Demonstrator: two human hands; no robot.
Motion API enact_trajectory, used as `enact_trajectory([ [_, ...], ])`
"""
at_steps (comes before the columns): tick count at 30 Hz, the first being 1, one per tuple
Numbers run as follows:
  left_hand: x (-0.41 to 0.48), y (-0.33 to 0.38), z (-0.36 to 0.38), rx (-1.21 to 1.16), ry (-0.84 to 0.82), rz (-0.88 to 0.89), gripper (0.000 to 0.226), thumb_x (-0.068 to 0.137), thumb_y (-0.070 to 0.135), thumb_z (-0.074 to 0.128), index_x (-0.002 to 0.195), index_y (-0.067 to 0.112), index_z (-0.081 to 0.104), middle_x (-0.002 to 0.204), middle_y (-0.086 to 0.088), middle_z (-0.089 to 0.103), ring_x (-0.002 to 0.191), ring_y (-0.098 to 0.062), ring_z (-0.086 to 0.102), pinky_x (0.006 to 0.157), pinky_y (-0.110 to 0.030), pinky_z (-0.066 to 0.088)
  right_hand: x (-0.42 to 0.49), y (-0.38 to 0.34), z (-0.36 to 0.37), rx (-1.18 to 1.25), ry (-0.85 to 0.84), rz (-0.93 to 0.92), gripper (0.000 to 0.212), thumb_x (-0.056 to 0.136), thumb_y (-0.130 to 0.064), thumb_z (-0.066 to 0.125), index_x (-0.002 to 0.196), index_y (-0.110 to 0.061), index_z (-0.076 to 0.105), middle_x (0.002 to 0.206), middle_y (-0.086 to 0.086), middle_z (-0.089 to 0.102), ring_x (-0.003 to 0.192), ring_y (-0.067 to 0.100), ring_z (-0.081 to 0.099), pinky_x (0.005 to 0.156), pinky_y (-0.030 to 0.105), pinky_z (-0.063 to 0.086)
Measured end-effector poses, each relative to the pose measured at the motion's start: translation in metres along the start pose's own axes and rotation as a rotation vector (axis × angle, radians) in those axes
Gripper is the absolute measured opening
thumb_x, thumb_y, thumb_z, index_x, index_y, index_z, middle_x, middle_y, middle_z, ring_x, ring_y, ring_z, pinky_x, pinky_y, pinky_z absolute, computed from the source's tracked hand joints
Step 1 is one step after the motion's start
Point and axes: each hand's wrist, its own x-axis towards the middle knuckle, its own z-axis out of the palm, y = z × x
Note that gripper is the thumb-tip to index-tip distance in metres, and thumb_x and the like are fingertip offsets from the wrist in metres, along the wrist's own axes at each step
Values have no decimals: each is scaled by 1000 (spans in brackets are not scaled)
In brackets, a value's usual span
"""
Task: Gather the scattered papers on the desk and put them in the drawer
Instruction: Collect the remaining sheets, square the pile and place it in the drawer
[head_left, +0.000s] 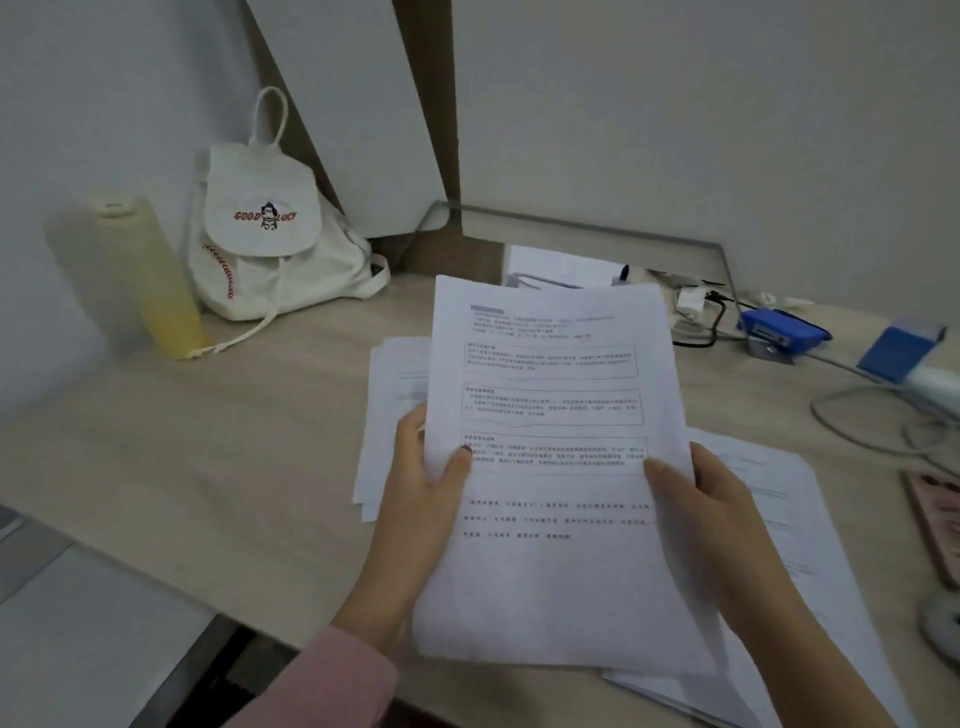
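Note:
A stack of white printed papers (556, 467) is lifted above the light wooden desk (208, 457), tilted toward me. My left hand (426, 483) grips its left edge, thumb on top. My right hand (711, 509) grips its right edge. More sheets (389, 410) lie flat on the desk to the left, partly under the held stack. Other sheets (789, 561) lie on the desk at the right, beneath my right forearm. No drawer is visible.
A white drawstring backpack (265, 239) and a yellow bottle (145, 270) stand at the back left. A blue stapler (779, 330), a blue box (898, 348), cables (852, 410) and a keyboard corner (935, 525) are at the right. A white paper tray (561, 267) sits behind the stack.

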Motion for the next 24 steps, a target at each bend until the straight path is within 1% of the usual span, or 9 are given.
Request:
enact_trajectory([
  [4, -5, -10, 46, 25, -203, -95, 49, 92, 18, 48, 134, 39, 33, 126, 14, 55, 113, -9, 56, 96, -39, 49, 1, 20, -43, -76, 130, 57, 12, 89, -18, 50, 96, -22, 59, 89, -3, 67, 78, 15, 63, 57, 27, 44],
  [7, -10, -20, 77, 22, -353, -163, 47, 93, 21, 46, 130, 47, 36, 126, 18, 57, 112, -7, 58, 96, -40, 50, 6, 42, -73, -155, 229, 117, 12, 86, -17, 50, 95, -21, 58, 88, 1, 67, 78, 21, 65, 67, 36, 52],
  [10, -18, -25, 105, 57, -474, -182, 43, 93, 21, 45, 106, 61, 43, 113, 29, 58, 104, 6, 57, 91, -27, 50, 11, 68, -96, -232, 281, 173, 24, 84, -20, 52, 107, -17, 56, 100, 7, 68, 87, 28, 66, 78, 52, 55],
  [13, -22, -29, 124, 126, -523, -177, 47, 92, 16, 45, 92, 63, 43, 99, 38, 53, 99, 12, 54, 83, -13, 44, 14, 87, -108, -304, 324, 221, 28, 86, -17, 52, 114, -14, 54, 106, 9, 66, 92, 29, 64, 80, 52, 54],
  [15, -23, -36, 132, 187, -542, -152, 41, 91, 12, 45, 101, 52, 43, 102, 36, 45, 105, 10, 49, 88, -12, 41, 15, 94, -110, -410, 347, 228, 36, 86, -13, 53, 122, -10, 53, 114, 13, 62, 100, 32, 60, 86, 52, 50],
  [17, -24, -44, 136, 229, -565, -141, 32, 92, 12, 45, 115, 35, 42, 111, 29, 42, 115, 3, 42, 102, -20, 36, 14, 96, -108, -482, 369, 264, 49, 83, -11, 56, 131, -6, 46, 126, 20, 54, 112, 36, 52, 96, 50, 44],
  [20, -22, -47, 137, 236, -573, -154, 41, 92, 14, 45, 132, 24, 38, 133, 18, 40, 130, -4, 35, 112, -30, 29, 13, 93, -105, -499, 360, 287, 46, 80, -13, 59, 123, 0, 51, 125, 26, 50, 117, 42, 46, 95, 47, 39],
  [21, -21, -47, 137, 233, -578, -157, 44, 93, 14, 44, 135, 24, 36, 133, 19, 37, 131, -5, 35, 113, -30, 28, 14, 93, -103, -509, 346, 285, 43, 79, -15, 59, 119, 0, 53, 123, 26, 51, 117, 42, 46, 95, 46, 39],
  [24, -18, -47, 134, 280, -596, -156, 53, 95, 16, 43, 145, 20, 24, 133, 22, 25, 136, -2, 24, 111, -19, 16, 17, 92, -98, -573, 309, 288, 49, 85, -9, 58, 131, 1, 45, 134, 26, 44, 124, 39, 41, 102, 41, 34],
])
